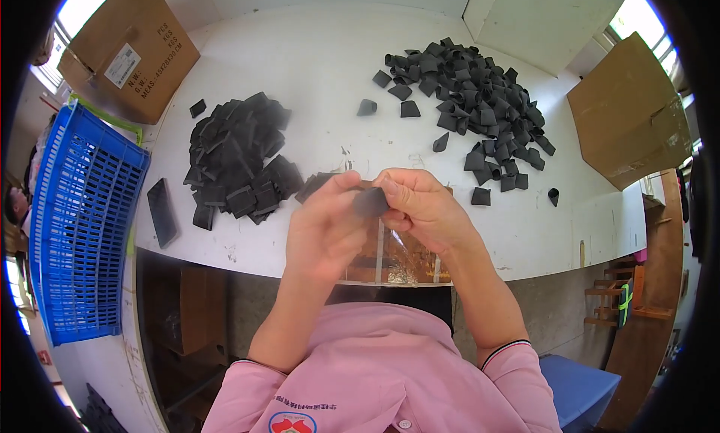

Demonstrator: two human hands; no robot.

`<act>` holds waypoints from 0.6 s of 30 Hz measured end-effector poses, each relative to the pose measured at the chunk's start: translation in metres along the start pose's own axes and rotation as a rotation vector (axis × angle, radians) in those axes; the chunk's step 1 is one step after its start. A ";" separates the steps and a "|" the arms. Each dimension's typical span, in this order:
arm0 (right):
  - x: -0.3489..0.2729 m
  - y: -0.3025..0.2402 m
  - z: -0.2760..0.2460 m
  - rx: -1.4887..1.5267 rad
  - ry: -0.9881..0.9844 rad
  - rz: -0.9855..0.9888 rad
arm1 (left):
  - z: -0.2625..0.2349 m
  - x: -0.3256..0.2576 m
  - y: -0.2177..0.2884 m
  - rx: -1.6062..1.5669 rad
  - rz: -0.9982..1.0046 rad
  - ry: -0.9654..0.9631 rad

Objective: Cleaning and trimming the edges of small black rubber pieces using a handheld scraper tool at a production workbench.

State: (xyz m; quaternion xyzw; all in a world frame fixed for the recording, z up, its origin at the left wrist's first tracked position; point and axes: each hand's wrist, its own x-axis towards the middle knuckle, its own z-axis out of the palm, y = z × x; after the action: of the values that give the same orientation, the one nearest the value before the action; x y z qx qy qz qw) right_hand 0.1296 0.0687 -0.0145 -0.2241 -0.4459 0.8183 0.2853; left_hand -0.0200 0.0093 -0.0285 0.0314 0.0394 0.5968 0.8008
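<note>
In front of my chest, my right hand pinches a small black piece of soft-looking material between thumb and fingers. Right beside it is my left hand, smeared by motion; whether its fingers grip the piece too I cannot tell. Just behind the left hand lie a few more black pieces. To the left, a heap of flat black pieces covers part of the white table. On the right is a larger pile of black pieces curled into short open loops, with several scattered around it.
A dark phone lies near the left edge beside a blue plastic basket. Cardboard boxes stand at the back left and right. Beneath my hands, a brown taped panel sits at the table's front edge. A blue stool is lower right.
</note>
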 end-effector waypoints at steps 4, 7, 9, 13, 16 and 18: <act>-0.004 0.012 0.002 -0.112 0.119 -0.129 | 0.009 -0.001 -0.006 0.607 0.249 0.083; -0.013 0.012 0.011 -0.603 0.471 -0.336 | 0.017 0.010 -0.011 1.121 0.723 0.196; -0.022 0.008 0.019 -0.878 0.544 -0.795 | 0.026 0.011 -0.002 1.673 0.850 -0.062; -0.021 0.008 0.033 -1.077 0.490 -0.824 | 0.017 0.010 -0.005 1.334 0.804 -0.076; -0.018 0.008 0.038 -1.083 0.529 -0.836 | 0.019 0.003 -0.006 0.804 0.645 -0.068; -0.014 0.008 0.040 -1.089 0.590 -0.874 | 0.015 0.001 -0.006 0.742 0.611 -0.053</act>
State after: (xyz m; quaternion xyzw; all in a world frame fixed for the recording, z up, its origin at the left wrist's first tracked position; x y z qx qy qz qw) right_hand 0.1124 0.0317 0.0001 -0.3460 -0.7404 0.2010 0.5400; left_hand -0.0123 0.0085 -0.0140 0.3404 0.2180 0.7495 0.5243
